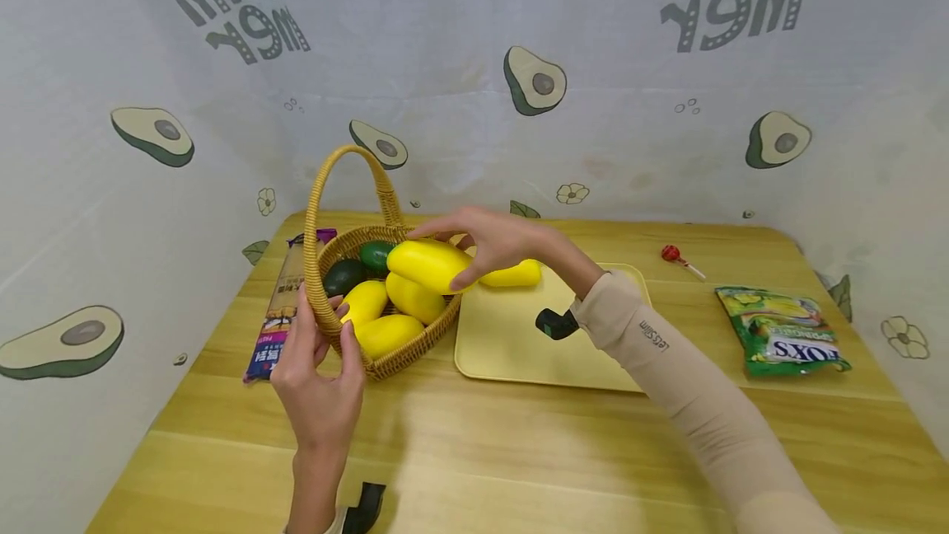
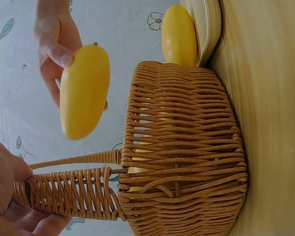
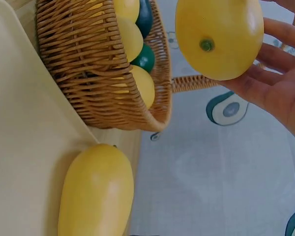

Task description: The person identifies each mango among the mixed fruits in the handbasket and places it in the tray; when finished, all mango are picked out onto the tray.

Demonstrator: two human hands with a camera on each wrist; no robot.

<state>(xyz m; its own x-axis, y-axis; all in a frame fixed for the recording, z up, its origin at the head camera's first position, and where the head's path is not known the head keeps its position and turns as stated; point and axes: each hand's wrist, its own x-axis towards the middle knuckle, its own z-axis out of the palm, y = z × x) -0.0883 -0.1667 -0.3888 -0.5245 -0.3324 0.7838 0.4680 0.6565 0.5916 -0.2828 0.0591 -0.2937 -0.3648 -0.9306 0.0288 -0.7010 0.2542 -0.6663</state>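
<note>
My left hand (image 1: 319, 390) grips the handle (image 1: 315, 245) of a brown wicker basket (image 1: 423, 346), low on its near side. Inside lie several yellow mangoes (image 1: 389, 336) and two dark green fruits (image 1: 344, 277). My right hand (image 1: 511, 239) holds another yellow mango (image 1: 426, 264) above the right side of the basket, thumb on one side and fingers on the other. The right wrist view shows this mango (image 3: 219, 39) with its green stem end towards the camera. One more mango (image 1: 522, 274) lies on a pale yellow tray (image 1: 504, 353) beside the basket.
Left of the basket lies a long pasta packet (image 1: 270, 336), partly hidden. To the right of the tray are a red lollipop (image 1: 670, 254) and a green Fox's sweets bag (image 1: 782, 332). A printed curtain (image 1: 445, 89) encloses the wooden table (image 1: 474, 452) behind and at the sides.
</note>
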